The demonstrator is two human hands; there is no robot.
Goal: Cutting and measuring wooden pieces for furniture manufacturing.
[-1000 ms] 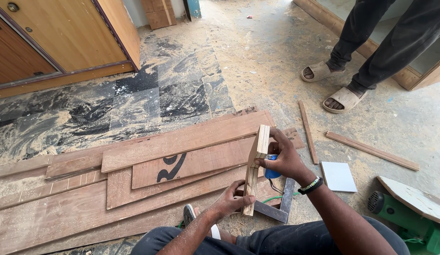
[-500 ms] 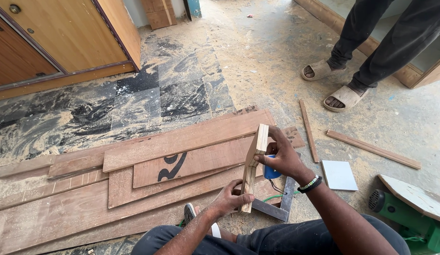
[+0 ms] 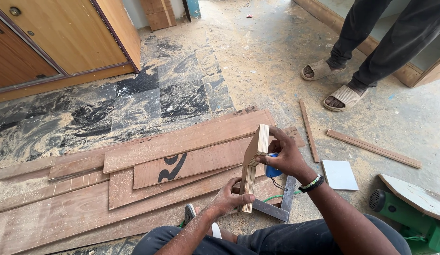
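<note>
My right hand [image 3: 287,153] grips the upper end of a small plywood block [image 3: 258,141], which sits tilted on top of an upright plywood strip [image 3: 247,186]. My left hand [image 3: 228,198] holds the lower part of that upright strip, close to the floor. The two pieces stand together over a stack of long brown boards [image 3: 182,141]. A metal try square [image 3: 281,208] lies flat just under my hands. A small blue object [image 3: 272,171] shows behind my right hand, partly hidden.
Another person's legs in sandals [image 3: 343,97] stand at the upper right. Loose wood strips [image 3: 373,148] and a white tile [image 3: 339,174] lie on the dusty floor at right. A green power tool [image 3: 411,222] sits bottom right. Wooden doors [image 3: 64,38] stand upper left.
Both hands have held the plywood pieces throughout. The top block has shifted only slightly in my right hand; the other person's feet have not moved.
</note>
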